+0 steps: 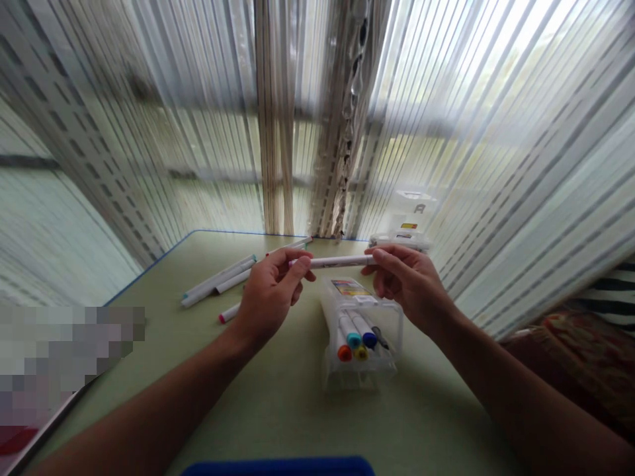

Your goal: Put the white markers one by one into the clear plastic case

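A white marker pen (337, 262) is held level between my two hands, above the table. My left hand (275, 284) pinches its left end, where a bit of pink shows. The right end sits between the thumb and fingers of my right hand (404, 274). Just below lies a clear plastic case (327, 317) with a coloured label. Several markers (354, 337) stick out of it, with orange, turquoise, yellow, blue and dark ends. Loose white markers (218, 277) are spread left of my left hand, and one with a pink end (229, 313) is partly hidden behind it.
The pale green table (278, 410) has a blue edge. A second clear case (399, 241) stands at the back right, near the sheer striped curtains (213, 145). Something blue (278, 467) juts in at the bottom edge. A patterned cloth (570, 357) is at right.
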The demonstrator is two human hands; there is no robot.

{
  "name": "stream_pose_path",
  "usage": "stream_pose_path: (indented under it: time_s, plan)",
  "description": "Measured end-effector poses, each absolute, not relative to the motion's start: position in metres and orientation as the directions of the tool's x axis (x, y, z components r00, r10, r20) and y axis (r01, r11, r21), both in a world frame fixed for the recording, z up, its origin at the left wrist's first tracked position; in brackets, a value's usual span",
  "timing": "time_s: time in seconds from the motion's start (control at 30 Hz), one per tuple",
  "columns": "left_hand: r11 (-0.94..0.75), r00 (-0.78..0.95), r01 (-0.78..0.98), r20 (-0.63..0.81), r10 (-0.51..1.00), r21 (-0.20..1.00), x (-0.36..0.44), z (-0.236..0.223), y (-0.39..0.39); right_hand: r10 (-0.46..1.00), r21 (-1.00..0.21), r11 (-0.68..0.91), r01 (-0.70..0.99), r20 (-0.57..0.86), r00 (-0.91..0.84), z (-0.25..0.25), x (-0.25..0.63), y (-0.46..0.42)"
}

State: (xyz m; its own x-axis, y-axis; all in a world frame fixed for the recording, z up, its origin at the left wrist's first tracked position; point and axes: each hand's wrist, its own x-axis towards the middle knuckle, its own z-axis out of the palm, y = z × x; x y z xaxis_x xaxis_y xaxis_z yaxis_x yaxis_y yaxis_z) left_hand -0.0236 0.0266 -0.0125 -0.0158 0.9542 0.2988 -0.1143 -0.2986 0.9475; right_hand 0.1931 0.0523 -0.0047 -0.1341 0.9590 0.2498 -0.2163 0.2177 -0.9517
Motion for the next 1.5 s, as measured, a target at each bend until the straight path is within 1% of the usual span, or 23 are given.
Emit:
stream_pose_path:
  time_s: [0.33,0.67,0.9,1.1,1.33,1.5]
  plan:
    - [-0.267,-0.027,-0.178,0.267,0.963,0.947,-0.0245,-0.013,0.0275,0.975,-0.96,0.17,-0.221,0.197,-0.106,-0.0016,0.1945,0.0507]
    - [-0.26,-0.034,-0.208,0.259,0.965,0.943,-0.0239,-0.0119,0.0271,0.977,-0.96,0.178,-0.214,0.199,-0.079,-0.0016,0.1937,0.0508]
    - [-0.288,-0.042,-0.185,0.285,0.958,0.94,-0.0246,-0.0127,0.0282,0.976,-0.96,0.176,-0.217,0.199,-0.087,-0.001,0.1945,0.0518]
    - [-0.305,-0.032,-0.129,0.304,0.952,0.943,-0.0252,-0.013,0.0294,0.971,-0.954,0.193,-0.231,0.219,-0.096,-0.0024,0.1951,0.0551]
    - [-0.313,-0.028,-0.088,0.312,0.95,0.946,-0.0251,-0.0121,0.0278,0.968,-0.962,0.215,-0.166,0.233,-0.097,-0.0049,0.1957,0.0548]
    - [-0.296,0.001,-0.072,0.297,0.955,0.952,-0.0262,-0.0147,0.028,0.962,-0.959,0.235,-0.156,0.253,-0.104,-0.0053,0.1956,0.0545]
